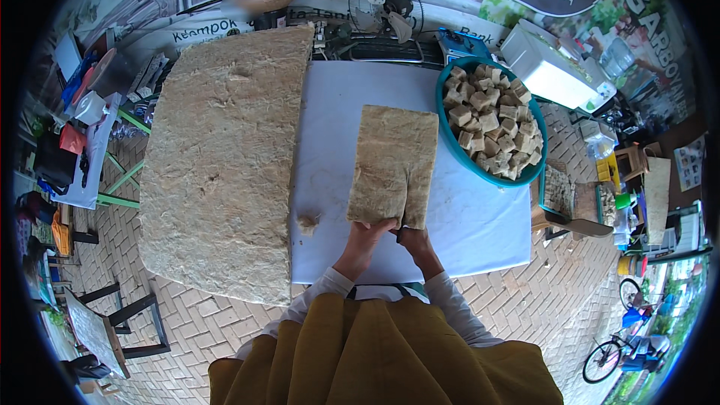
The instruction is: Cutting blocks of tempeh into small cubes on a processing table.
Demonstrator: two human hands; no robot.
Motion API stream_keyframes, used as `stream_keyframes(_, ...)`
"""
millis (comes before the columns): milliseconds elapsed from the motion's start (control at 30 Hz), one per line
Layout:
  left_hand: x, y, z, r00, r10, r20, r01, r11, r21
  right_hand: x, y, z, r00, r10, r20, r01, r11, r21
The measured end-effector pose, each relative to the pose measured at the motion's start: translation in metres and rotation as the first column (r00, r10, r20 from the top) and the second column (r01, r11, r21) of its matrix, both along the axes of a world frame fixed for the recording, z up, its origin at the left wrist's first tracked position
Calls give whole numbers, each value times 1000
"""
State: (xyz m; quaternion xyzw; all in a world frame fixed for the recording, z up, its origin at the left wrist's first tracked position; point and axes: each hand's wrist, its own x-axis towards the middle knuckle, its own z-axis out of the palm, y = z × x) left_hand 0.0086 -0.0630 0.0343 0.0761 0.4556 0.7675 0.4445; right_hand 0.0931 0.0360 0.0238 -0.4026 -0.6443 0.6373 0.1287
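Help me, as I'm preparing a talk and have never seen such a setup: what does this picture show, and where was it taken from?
There is no machine here: these are a person's own bare hands. A wide fisheye camera worn on the head looks down, so straight edges bend toward the rim.

On the white-covered table lies a smaller fibrous piece, with a slit running in from its near edge. The left hand is at that edge; the right hand, beside it, holds a dark object, too hidden to identify. To the left is a large fibrous slab, to the right a teal basin full of chunky blocks.
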Motion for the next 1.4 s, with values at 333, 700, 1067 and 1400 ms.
stream_keyframes(333, 5, -1, 13, 1000, 18, 5, -18, 998, -65, 1, 0, -10, 986, -147, 76, 143, 989, 45)
stream_keyframes(700, -1, -9, 10, 998, -1, 56, 7, 993, -118, -5, 1, -1, 977, -70, 202, 48, 993, 111)
stream_keyframes(1067, -41, -58, 7, 959, -153, 239, 235, 899, -369, -6, 6, 22, 962, 13, 272, -13, 1000, -1)
stream_keyframes(1400, -75, -22, 8, 997, 20, 72, -6, 982, -190, -7, -6, 36, 952, 150, 265, -135, 988, -76)
